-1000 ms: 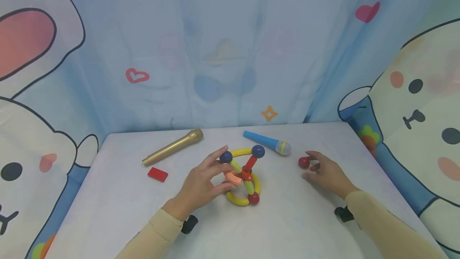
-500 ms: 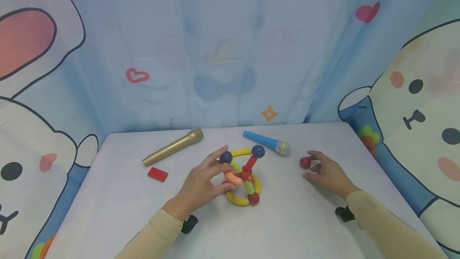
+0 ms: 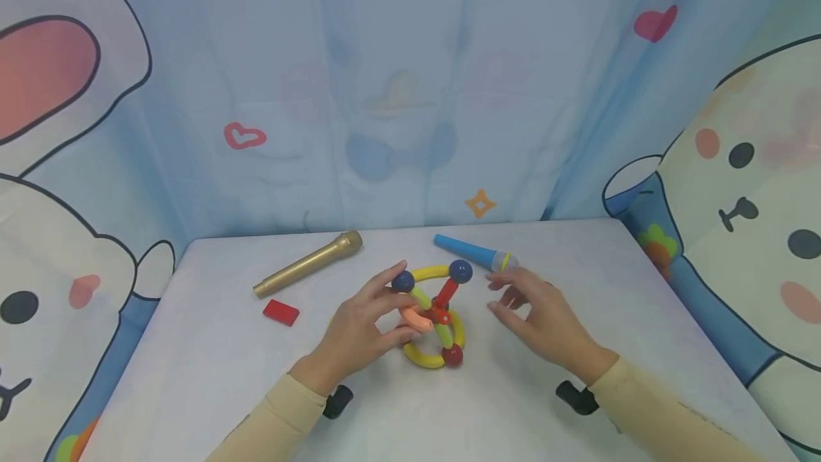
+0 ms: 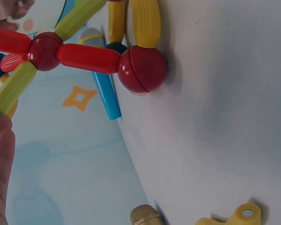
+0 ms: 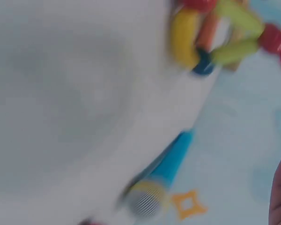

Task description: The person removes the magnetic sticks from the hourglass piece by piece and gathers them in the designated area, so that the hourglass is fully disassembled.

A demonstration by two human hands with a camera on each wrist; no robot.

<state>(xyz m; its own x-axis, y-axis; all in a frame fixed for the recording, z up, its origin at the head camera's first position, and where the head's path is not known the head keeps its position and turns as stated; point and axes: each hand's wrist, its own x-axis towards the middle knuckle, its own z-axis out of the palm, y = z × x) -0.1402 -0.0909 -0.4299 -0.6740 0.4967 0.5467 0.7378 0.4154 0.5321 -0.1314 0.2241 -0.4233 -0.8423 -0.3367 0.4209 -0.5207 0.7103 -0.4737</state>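
Note:
A toy structure of coloured magnetic sticks and balls (image 3: 445, 294) stands on the table in the head view, with curved yellow sticks (image 3: 423, 358) at its base. My left hand (image 3: 365, 323) holds it from the left, index finger at a blue ball (image 3: 403, 281), thumb lower by a curved orange stick (image 3: 415, 318). In the left wrist view its fingers (image 4: 2, 159) reach a green stick's blue end. My right hand (image 3: 548, 316) hovers right of the structure, thumb and fingers apart with nothing between them. A loose red ball (image 5: 91, 222) shows at the right wrist view's bottom edge.
Behind the structure lies a blue toy microphone (image 3: 468, 251). Farther left are a gold microphone (image 3: 308, 264) and a red block (image 3: 281, 312). A yellow piece with a hole (image 4: 246, 216) lies near the left hand. A printed curtain (image 3: 385, 91) hangs past the table's far edge.
My right hand has left the loose red ball and moved left toward the structure, now covering the ball's spot in the head view. The left hand and structure stay in place.

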